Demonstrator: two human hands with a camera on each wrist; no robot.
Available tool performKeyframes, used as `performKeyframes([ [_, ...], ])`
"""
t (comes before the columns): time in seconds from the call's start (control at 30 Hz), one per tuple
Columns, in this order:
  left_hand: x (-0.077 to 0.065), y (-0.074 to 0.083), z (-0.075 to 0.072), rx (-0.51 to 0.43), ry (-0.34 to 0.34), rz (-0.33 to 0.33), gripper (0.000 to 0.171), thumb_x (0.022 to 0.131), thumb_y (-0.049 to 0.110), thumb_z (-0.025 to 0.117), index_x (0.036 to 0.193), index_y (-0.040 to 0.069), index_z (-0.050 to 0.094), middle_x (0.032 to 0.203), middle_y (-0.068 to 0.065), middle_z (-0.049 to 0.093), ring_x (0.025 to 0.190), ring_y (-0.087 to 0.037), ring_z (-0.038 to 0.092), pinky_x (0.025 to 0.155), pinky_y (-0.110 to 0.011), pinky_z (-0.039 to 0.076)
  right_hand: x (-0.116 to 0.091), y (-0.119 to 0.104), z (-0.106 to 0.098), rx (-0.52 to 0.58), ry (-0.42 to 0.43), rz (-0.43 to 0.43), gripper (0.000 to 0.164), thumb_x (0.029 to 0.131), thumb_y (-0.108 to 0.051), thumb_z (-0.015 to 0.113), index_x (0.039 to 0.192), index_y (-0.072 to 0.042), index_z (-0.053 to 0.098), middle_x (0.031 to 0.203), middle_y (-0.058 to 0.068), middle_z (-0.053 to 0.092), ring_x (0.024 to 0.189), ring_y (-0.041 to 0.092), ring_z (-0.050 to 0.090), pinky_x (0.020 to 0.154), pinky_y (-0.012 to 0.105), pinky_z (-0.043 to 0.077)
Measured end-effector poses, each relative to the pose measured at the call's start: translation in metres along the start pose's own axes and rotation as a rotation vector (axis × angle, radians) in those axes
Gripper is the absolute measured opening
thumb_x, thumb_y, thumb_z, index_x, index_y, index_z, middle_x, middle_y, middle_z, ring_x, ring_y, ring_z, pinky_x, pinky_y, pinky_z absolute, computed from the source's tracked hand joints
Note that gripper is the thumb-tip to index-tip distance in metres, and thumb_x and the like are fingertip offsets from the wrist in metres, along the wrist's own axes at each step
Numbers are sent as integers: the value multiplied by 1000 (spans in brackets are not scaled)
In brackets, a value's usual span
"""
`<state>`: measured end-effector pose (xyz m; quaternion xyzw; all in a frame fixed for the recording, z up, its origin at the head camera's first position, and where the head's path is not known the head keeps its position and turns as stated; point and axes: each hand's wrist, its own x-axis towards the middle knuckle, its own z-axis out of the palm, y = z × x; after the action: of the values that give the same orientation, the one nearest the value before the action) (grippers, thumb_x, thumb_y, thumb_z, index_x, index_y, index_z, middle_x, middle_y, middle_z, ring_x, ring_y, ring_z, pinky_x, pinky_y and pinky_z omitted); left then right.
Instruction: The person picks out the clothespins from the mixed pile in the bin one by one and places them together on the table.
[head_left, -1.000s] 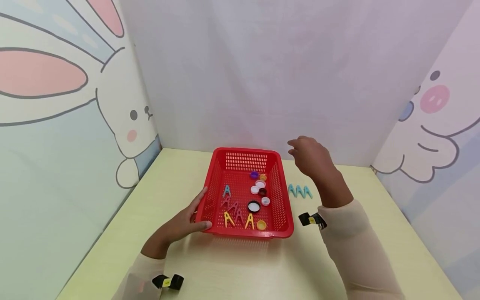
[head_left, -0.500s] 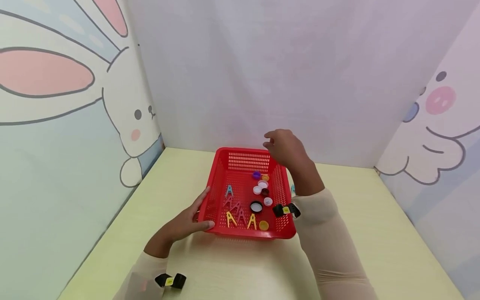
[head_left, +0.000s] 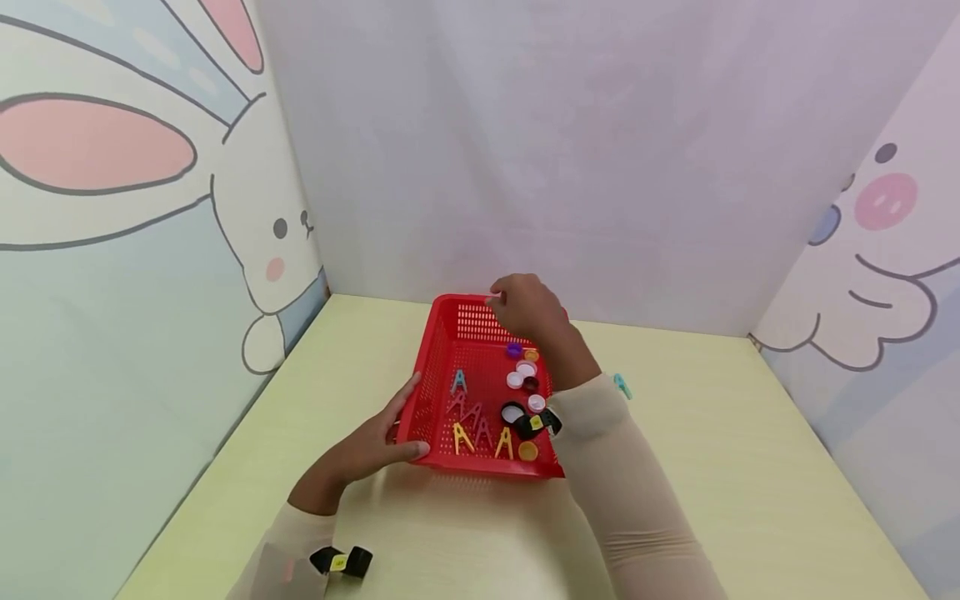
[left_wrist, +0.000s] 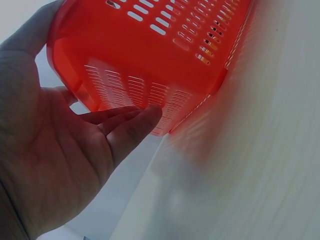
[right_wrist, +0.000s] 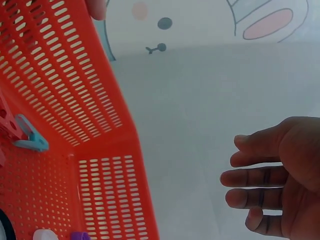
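Observation:
My left hand (head_left: 367,450) grips the near left corner of a red plastic basket (head_left: 426,367), thumb over the rim and fingers along the outer wall. In the left wrist view the fingers lie against the slotted side (left_wrist: 135,55). My right hand (head_left: 525,308) hangs above the basket's back right part, fingers loosely bent; the right wrist view shows nothing in the hand (right_wrist: 280,175). Inside the basket on the left lie a teal clothespin (head_left: 459,382), three pink clothespins (head_left: 471,414) and two yellow clothespins (head_left: 504,443). On the right are several bottle caps (head_left: 527,368), partly behind my right wrist.
One teal clothespin (head_left: 622,385) lies on the pale table (head_left: 712,433) to the right of the basket; my right forearm covers the spot beside it. A pale curtain (head_left: 465,150) stands behind the table, with cartoon-printed walls (head_left: 135,350) on both sides.
My right hand has moved left from beyond the basket's right side to over its back part, its forearm now hiding two teal clothespins. My left hand keeps its grip.

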<state>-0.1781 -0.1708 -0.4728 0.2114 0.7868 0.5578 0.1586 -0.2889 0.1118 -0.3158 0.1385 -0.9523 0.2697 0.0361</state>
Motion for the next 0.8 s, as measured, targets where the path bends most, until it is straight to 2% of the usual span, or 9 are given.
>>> performKeyframes([
  [0.17,0,-2,0,1,-3,0,118,94,27,83,177,32,-1,160,-24,44,134,-37,60,95,-37,68,5,3,18,73,-92,-40,25,106,-26,71,122,-9,80,106,9,76,84,22,68,76,33,63],
  [0.33,-1,-2,1,-2,-9,2,118,94,26,83,177,33,-1,161,-23,44,134,-36,60,95,-36,67,9,14,34,100,-190,-85,17,107,-25,71,108,-12,82,95,7,73,78,19,64,72,29,58],
  [0.43,-1,-2,1,-5,-10,2,117,95,26,82,177,32,-1,162,-23,43,135,-36,59,95,-36,67,9,19,42,67,-250,-96,17,106,-27,73,113,-15,82,100,4,74,83,19,66,74,29,59],
  [0.6,-2,0,-1,9,-5,8,119,94,27,83,177,31,-1,163,-24,42,136,-37,59,95,-36,67,11,23,54,-9,-362,-100,22,106,-29,73,121,-15,81,112,7,75,96,22,66,82,34,62],
  [0.8,-3,0,-1,4,-8,8,119,94,26,83,177,31,-2,165,-25,40,137,-39,59,96,-38,67,12,26,67,-41,-493,-54,25,104,-26,75,126,-14,80,118,6,77,104,25,69,92,41,65],
])
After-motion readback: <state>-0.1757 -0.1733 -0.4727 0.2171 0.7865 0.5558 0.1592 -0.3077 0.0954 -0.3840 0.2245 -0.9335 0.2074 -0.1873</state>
